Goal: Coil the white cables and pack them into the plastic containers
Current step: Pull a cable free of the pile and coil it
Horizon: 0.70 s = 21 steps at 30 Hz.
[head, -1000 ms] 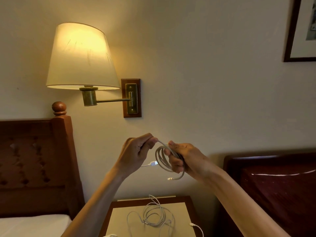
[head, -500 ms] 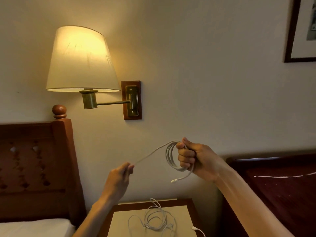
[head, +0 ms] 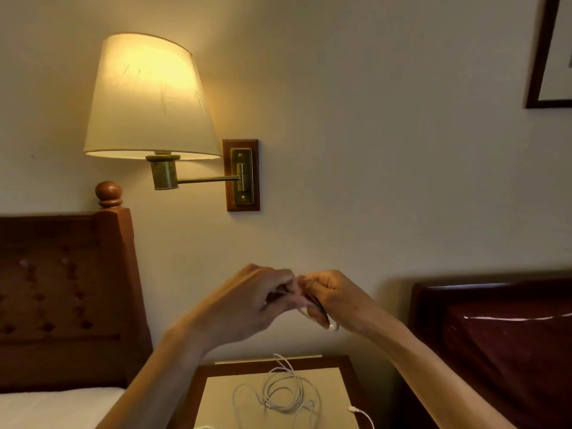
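On the far left I am seeing a dark reddish wooden headboard with a round knob (head: pixel 66 292), its left part running off the frame, and a strip of white bed linen (head: pixel 55 407) below it, cut off at the bottom edge. Above it a cream fabric wall lamp on a brass arm (head: pixel 148 97) is glowing.

My left hand (head: pixel 247 308) is curling its fingers and meeting the right hand in front of the wall; it seems to be pinching part of the white coiled cable (head: pixel 312 308), though the grip is blurred and mostly hidden behind the knuckles. My right hand (head: pixel 334 298) is clenching around that coil, so only a few dim strands and one small white plug end hanging beneath the fist are showing.

Below the hands, well apart from them, a loose tangle of white cable (head: pixel 284 394) is lying on the cream-topped, wood-edged bedside table (head: pixel 223 397), which is cropped by the frame's lower edge. I am not making out any plastic containers.

To the right, a second dark glossy headboard (head: pixel 495 335) is sitting in shadow, and a dark picture frame (head: pixel 538 57) is being cut off at the top corner.
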Motion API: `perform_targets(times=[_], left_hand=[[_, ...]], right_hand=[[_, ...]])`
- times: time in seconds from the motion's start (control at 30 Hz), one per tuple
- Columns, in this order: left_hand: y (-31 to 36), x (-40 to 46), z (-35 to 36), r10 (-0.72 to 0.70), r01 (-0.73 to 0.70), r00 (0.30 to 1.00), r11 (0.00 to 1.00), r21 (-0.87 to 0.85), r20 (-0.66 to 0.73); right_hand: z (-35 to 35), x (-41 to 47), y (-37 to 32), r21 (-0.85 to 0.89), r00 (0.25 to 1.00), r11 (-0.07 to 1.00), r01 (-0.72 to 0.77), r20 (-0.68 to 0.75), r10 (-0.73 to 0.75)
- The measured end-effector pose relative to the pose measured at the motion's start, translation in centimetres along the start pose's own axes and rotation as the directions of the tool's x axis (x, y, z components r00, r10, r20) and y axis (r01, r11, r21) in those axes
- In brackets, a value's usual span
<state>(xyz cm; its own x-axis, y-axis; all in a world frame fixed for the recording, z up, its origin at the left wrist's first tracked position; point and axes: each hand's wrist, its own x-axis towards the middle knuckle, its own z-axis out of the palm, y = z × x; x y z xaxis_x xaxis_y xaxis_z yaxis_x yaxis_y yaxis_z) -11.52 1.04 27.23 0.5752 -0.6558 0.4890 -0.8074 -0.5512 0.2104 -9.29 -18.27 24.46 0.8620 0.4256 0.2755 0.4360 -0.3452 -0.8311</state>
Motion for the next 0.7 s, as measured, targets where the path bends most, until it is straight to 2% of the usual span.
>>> perform_targets(times=[0.1, 0.17, 0.23, 0.4, 0.5, 0.6, 0.7], left_hand=[[-1.6, -0.2, -0.3, 0.039, -0.032, 0.999, 0.977, 0.209, -0.031], [-2.5, -0.4, 0.1, 0.08, -0.02, 0.984, 0.936, 0.353, -0.158], [-2.8, -0.3, 0.8, 0.081, 0.032, 0.957, 0.925, 0.378, -0.28], [-3.1, 0.4, 2.2, 0.118, -0.016, 0.887, 0.974, 0.224, -0.447], [-3.0, 0.8, 2.1, 0.051, -0.022, 0.868, 0.998, 0.064, -0.494], [-3.4, 1.2, 1.8, -0.093, 0.017, 0.897, 0.984, -0.176, -0.432], [-3.9, 1.2, 1.8, -0.2, 0.052, 0.927, 0.906, -0.42, -0.318]], right_hand=[[-0.3, 0.4, -0.3, -0.048, 0.997, 0.998, -0.047, -0.065, 0.044], [-0.4, 0.8, -0.5, -0.09, 0.995, 0.994, -0.057, -0.086, 0.049], [-0.3, 1.1, -0.8, -0.073, 0.995, 0.995, -0.062, -0.081, 0.056], [-0.6, 1.5, -2.0, 0.116, 0.996, 0.99, -0.082, 0.055, 0.076], [-1.2, 1.6, -2.0, 0.24, 0.98, 0.963, -0.121, 0.18, 0.079], [-2.1, 1.5, -2.1, 0.356, 0.953, 0.914, -0.194, 0.288, 0.09], [-2.6, 1.6, -2.3, 0.419, 0.93, 0.875, -0.242, 0.358, 0.086]])
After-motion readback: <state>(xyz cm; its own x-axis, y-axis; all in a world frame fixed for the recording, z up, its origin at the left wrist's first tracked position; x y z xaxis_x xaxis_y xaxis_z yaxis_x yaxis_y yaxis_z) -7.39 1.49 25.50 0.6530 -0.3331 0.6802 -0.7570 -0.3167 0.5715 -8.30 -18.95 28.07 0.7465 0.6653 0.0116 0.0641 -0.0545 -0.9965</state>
